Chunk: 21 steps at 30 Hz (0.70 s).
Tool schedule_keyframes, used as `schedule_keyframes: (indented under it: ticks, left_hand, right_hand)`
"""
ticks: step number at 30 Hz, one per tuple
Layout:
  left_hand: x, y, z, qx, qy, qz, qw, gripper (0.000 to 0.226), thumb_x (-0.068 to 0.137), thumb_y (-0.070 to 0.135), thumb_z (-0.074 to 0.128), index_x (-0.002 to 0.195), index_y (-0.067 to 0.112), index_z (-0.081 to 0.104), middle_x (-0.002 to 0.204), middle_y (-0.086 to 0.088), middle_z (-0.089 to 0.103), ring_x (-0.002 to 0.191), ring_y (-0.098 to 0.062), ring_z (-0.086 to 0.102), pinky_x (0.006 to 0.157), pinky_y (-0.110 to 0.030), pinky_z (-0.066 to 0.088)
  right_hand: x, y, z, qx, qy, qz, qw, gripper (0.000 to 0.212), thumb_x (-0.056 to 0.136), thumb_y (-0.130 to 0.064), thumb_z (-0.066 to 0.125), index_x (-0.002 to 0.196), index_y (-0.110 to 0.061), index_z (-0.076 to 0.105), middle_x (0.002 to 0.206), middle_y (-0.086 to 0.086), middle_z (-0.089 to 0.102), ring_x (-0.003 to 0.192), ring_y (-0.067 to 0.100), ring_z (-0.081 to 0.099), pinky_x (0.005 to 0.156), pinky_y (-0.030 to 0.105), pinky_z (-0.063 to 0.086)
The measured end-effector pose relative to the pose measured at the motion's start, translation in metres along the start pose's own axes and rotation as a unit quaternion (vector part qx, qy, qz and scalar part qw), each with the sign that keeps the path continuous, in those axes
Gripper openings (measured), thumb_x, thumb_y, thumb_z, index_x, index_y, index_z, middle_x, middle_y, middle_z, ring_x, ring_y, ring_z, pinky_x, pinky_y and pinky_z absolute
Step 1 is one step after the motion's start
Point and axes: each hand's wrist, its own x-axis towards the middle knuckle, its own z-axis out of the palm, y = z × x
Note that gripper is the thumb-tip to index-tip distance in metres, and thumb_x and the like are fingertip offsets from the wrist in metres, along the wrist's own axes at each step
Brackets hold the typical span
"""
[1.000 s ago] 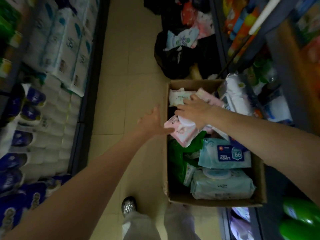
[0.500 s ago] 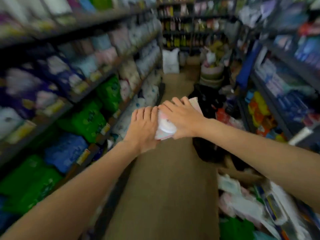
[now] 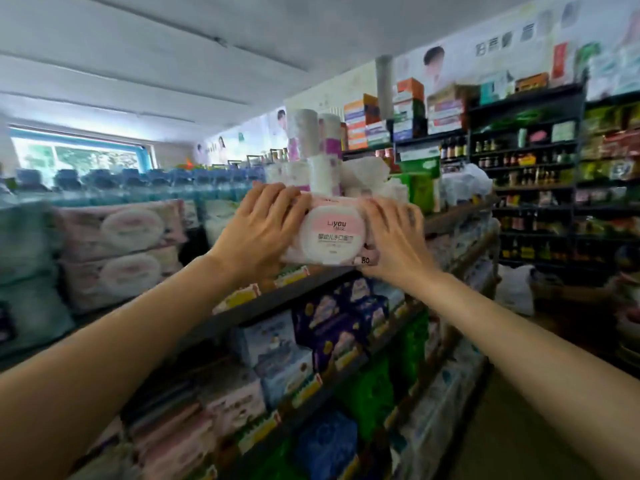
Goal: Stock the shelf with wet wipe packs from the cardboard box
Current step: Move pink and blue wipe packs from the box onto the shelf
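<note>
Held up at the top shelf [image 3: 311, 289], a pink wet wipe pack [image 3: 330, 233] with a round white lid facing the camera. Clasped from both ends: left hand [image 3: 258, 226] on the near end, fingers spread over the top edge and bent down the far side; right hand [image 3: 391, 237] on the other end, fingers draped over the upper corner, thumb tucked under. Both hands gripping the one pack, nothing else in either.

Just behind the grip, a heap of white rolls [image 3: 322, 174] and loose white wrapping [image 3: 367, 171], crowding the space where the pack looks bound. Well off to the left of the grip, matching pink packs [image 3: 121, 233] stacked two high. Below the grip, a row of price tags [image 3: 291, 277] on the shelf edge, then lower shelves of blue and purple packets [image 3: 332, 323]. Not clear whether the pack's bottom edge touches the shelf yet or hangs just above it. No cardboard box in view.

Likely trouble from here: pushing the pack straight back, nudging the rolls behind and toppling them off the far side. Letting go with the pack half over the lip, tipping it forward onto the lower shelves or the floor. Soft, slippery wrap, so a slide through the fingers if one hand releases early. Blurred right hand, so exact finger placement hard to judge.
</note>
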Motion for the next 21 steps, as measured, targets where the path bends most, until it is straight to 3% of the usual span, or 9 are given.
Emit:
schedule_keyframes:
  ticks: [3, 9, 14, 18, 21]
  left_hand:
    - [-0.021, -0.029, 0.003, 0.021, -0.024, -0.001, 0.999, 0.079, 0.07, 0.055, 0.064, 0.123, 0.0, 0.046, 0.114, -0.021, 0.059, 0.103, -0.037, 0.051, 0.095, -0.049, 0.037]
    - [-0.053, -0.087, 0.015, 0.091, -0.055, -0.043, 0.993, 0.077, 0.059, 0.033, 0.073, 0.122, 0.0, 0.044, 0.113, -0.021, 0.06, 0.104, -0.035, 0.045, 0.093, -0.046, 0.035]
    - [-0.057, -0.128, 0.016, 0.16, -0.082, -0.091, 0.979, 0.081, 0.063, 0.046, 0.073, 0.124, 0.001, 0.046, 0.115, -0.021, 0.058, 0.105, -0.035, 0.046, 0.094, -0.045, 0.033]
    - [-0.065, -0.151, 0.008, 0.207, -0.109, -0.128, 0.964, 0.071, 0.076, 0.053, 0.051, 0.124, 0.0, 0.047, 0.113, -0.022, 0.058, 0.102, -0.037, 0.051, 0.092, -0.046, 0.035]
    - [-0.09, -0.153, 0.012, 0.216, -0.192, -0.13, 0.949, 0.089, 0.068, 0.065, 0.053, 0.126, -0.001, 0.044, 0.113, -0.021, 0.056, 0.1, -0.035, 0.049, 0.085, -0.045, 0.041]
  right_hand:
    - [0.024, -0.029, 0.02, 0.016, 0.024, -0.042, 0.999, 0.11, 0.048, -0.052, 0.083, 0.134, -0.015, 0.024, 0.129, 0.014, 0.048, 0.116, 0.027, 0.033, 0.098, 0.054, 0.034]
    - [0.081, -0.077, 0.062, 0.065, 0.036, -0.13, 0.989, 0.106, 0.046, -0.05, 0.081, 0.131, -0.011, 0.03, 0.125, 0.012, 0.052, 0.112, 0.024, 0.035, 0.099, 0.053, 0.037]
    - [0.141, -0.103, 0.077, 0.098, 0.075, -0.175, 0.977, 0.101, 0.045, -0.045, 0.082, 0.128, -0.012, 0.032, 0.124, 0.012, 0.052, 0.113, 0.027, 0.041, 0.099, 0.05, 0.036]
    - [0.175, -0.132, 0.088, 0.156, 0.1, -0.227, 0.956, 0.096, 0.052, -0.048, 0.075, 0.128, -0.012, 0.03, 0.123, 0.014, 0.051, 0.111, 0.027, 0.038, 0.091, 0.047, 0.043]
    - [0.18, -0.155, 0.105, 0.148, 0.07, -0.279, 0.946, 0.092, 0.054, -0.059, 0.065, 0.126, -0.009, 0.036, 0.12, 0.013, 0.053, 0.105, 0.032, 0.051, 0.082, 0.045, 0.049]
